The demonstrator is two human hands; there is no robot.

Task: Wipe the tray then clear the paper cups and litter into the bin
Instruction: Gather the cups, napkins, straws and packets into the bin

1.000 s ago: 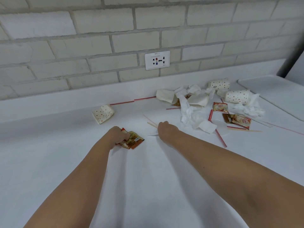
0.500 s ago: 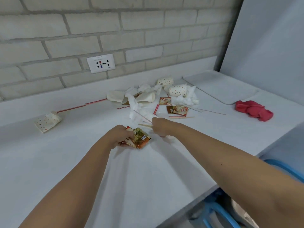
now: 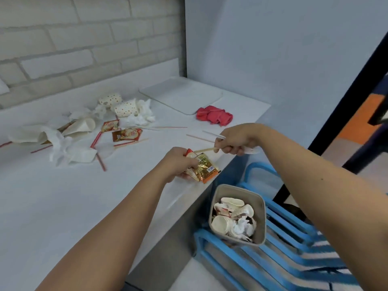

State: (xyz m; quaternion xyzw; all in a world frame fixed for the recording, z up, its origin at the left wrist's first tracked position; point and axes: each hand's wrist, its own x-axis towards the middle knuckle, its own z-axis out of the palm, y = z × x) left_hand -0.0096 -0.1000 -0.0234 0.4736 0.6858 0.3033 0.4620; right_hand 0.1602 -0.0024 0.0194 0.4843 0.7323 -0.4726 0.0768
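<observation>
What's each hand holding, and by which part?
Left hand grips sachets by their upper ends; right hand grips sticks near one end, fork mid-handle.

Left hand (image 3: pixel 178 162), right hand (image 3: pixel 235 141) and forearms (image 3: pixel 126 206) are bare; a dark spot (image 3: pixel 322 179) marks the right forearm.

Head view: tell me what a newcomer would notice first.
Both hands hover at the counter edge: the left hand grips sachets, the right hand grips sticks. Below them stands a bin of cups and tissue. Farther back, a litter pile and a red cloth lie on the counter.
</observation>
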